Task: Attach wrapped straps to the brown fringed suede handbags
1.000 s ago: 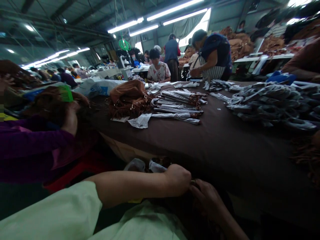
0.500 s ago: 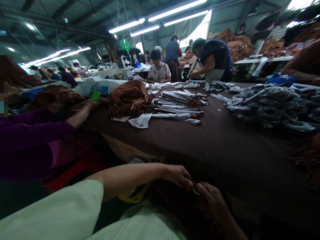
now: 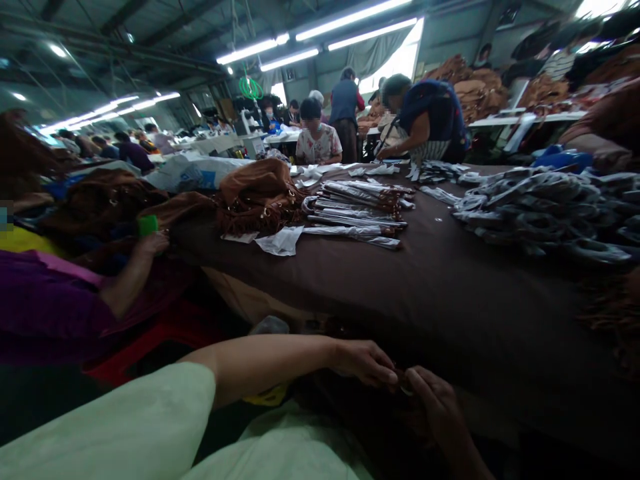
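Note:
Low in front of me, over my lap, my left hand [image 3: 370, 363] is closed in a pinch on a small brown piece [image 3: 401, 375] that looks like leather. My right hand [image 3: 436, 398] pinches from the other side, and a pale metal ring [image 3: 407, 391] shows at its fingertips. The two hands almost touch. Dark brown material hangs beneath them, too deep in shadow to make out its shape. Both hands are below the near edge of the brown-covered table [image 3: 450, 280].
On the table lie a brown fringed bag [image 3: 260, 193], wrapped straps [image 3: 355, 210] and a heap of plastic-wrapped pieces [image 3: 545, 207]. At left a co-worker's hand [image 3: 153, 245] holds a green object [image 3: 148, 225]. A red stool [image 3: 125, 353] stands below. Several people work beyond.
My two hands have shifted slightly right and down, still pinching together. The co-worker's hand with the green object has moved left and toward me.

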`<move>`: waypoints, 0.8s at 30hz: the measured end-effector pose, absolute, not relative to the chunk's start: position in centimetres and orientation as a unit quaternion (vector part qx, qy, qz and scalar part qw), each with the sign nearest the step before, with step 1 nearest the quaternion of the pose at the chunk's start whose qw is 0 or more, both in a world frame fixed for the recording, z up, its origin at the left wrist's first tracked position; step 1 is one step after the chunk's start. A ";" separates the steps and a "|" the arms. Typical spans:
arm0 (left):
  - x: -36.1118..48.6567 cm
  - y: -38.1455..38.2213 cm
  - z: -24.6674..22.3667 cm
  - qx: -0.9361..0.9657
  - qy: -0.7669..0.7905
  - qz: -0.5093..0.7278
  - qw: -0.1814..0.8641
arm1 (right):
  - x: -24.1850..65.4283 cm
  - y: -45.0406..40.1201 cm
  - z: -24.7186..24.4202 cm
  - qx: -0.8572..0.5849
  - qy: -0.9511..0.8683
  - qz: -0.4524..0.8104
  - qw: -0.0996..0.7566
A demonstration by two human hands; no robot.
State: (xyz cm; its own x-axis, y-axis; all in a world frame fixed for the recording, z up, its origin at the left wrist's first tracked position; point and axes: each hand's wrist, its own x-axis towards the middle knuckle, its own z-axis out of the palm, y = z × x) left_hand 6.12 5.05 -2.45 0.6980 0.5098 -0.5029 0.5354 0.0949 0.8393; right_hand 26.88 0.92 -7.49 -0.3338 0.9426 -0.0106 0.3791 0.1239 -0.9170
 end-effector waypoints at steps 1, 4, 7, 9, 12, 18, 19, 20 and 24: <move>6.5 4.8 -2.4 0.682 0.399 -0.021 0.613 | 26.8 1.0 -7.7 -0.494 -0.675 0.452 0.310; 8.7 4.0 -1.0 0.791 0.462 -0.105 0.387 | 25.9 1.5 -8.2 -0.511 -0.672 0.444 0.301; 10.2 3.3 0.2 0.829 0.509 -0.113 0.203 | 25.1 1.7 -7.9 -0.526 -0.675 0.421 0.301; 9.8 3.3 0.2 0.827 0.507 -0.076 0.232 | 25.1 1.7 -7.5 -0.532 -0.673 0.410 0.310; 7.4 3.9 -1.2 0.783 0.458 -0.038 0.419 | 25.6 1.3 -7.0 -0.511 -0.681 0.416 0.321; 5.2 4.6 -2.8 0.631 0.353 -0.038 0.689 | 25.9 1.3 -7.2 -0.463 -0.676 0.488 0.302; 5.9 4.5 -2.3 0.658 0.377 -0.058 0.649 | 25.7 1.4 -7.3 -0.471 -0.675 0.485 0.297; 6.7 4.3 -1.6 0.702 0.412 -0.081 0.575 | 25.5 1.6 -7.5 -0.479 -0.674 0.478 0.296; 9.8 2.8 0.8 0.822 0.516 -0.111 0.213 | 25.1 2.0 -7.8 -0.512 -0.671 0.435 0.312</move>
